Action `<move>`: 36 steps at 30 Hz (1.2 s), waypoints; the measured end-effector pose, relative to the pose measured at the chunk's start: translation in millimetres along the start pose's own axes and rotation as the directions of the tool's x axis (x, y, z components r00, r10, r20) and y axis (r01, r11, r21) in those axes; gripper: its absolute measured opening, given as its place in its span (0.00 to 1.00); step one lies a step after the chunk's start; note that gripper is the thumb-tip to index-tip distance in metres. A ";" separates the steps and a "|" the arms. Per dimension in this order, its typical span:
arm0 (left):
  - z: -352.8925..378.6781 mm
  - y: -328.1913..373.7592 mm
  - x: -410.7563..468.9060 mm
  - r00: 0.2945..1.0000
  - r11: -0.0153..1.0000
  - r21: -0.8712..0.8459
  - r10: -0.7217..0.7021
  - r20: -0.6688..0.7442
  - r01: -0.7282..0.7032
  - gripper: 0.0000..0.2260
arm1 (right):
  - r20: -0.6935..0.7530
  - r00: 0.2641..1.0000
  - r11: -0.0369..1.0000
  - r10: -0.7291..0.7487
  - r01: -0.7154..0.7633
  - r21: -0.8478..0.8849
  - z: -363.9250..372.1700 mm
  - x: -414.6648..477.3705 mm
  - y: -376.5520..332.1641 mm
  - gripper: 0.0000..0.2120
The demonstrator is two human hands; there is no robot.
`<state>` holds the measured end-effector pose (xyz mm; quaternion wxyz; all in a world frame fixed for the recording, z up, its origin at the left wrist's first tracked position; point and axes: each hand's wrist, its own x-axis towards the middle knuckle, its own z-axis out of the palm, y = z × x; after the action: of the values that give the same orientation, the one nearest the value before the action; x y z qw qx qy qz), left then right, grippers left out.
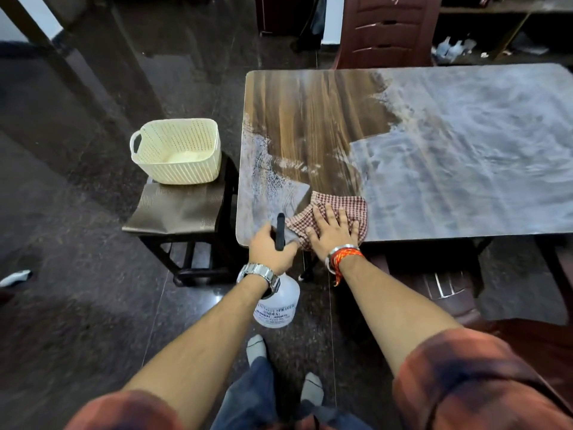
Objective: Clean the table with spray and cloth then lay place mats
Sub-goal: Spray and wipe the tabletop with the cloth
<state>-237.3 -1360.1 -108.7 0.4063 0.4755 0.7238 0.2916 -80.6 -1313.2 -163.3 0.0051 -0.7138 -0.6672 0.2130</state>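
While the wiping step is under way, items run left to right as follows. Cream perforated plastic basket (pixel 176 150), at ten o'clock from the hands, standing on brown woven place mats (pixel 173 212) stacked on a dark stool (pixel 192 259) just beside the table's left edge; mats not yet laid. Left hand (pixel 269 251), fingers curled closed around the black trigger head of a clear plastic spray bottle (pixel 279 302), which hangs below the table's near edge. Right hand (pixel 333 232), fingers spread flat, pressing a red-and-white checked cloth (pixel 328 209) onto the near-left part of the wood-grain table (pixel 310 125). Table surface: clean brown strip at twelve o'clock from the cloth; grey dusty film from one to three o'clock and a speckled patch at eleven o'clock. Judged next: cloth strokes rightward across the film, with spraying as needed, before any mats.
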 end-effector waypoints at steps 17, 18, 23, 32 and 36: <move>-11.0 22.2 -5.0 1.000 0.998 -0.058 0.026 -0.013 -0.026 0.10 | 0.016 1.000 1.000 -0.015 0.015 -0.022 2.2 -1.5 3.8 0.28; -12.6 24.5 -2.1 0.999 0.999 -0.045 0.029 -0.015 -0.030 0.10 | 0.019 1.000 1.000 -0.016 0.016 -0.024 2.6 -0.6 4.3 0.28; -11.8 24.6 10.3 0.998 0.999 -0.047 0.002 -0.070 -0.006 0.09 | 0.004 1.000 0.999 -0.016 0.016 -0.042 3.7 0.3 3.9 0.27; -17.9 27.8 5.3 0.999 0.998 -0.062 -0.011 -0.040 0.008 0.07 | -0.007 1.000 0.999 -0.015 0.014 -0.031 5.8 -0.8 3.2 0.27; -22.8 24.7 7.2 0.998 0.998 -0.025 0.052 0.026 -0.051 0.07 | -0.026 1.000 1.000 -0.011 0.011 -0.021 9.0 -2.0 1.8 0.27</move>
<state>-247.4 -1344.8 -79.6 0.4140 0.4928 0.7022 0.3044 -81.8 -1317.8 -171.4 0.0075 -0.7127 -0.6732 0.1968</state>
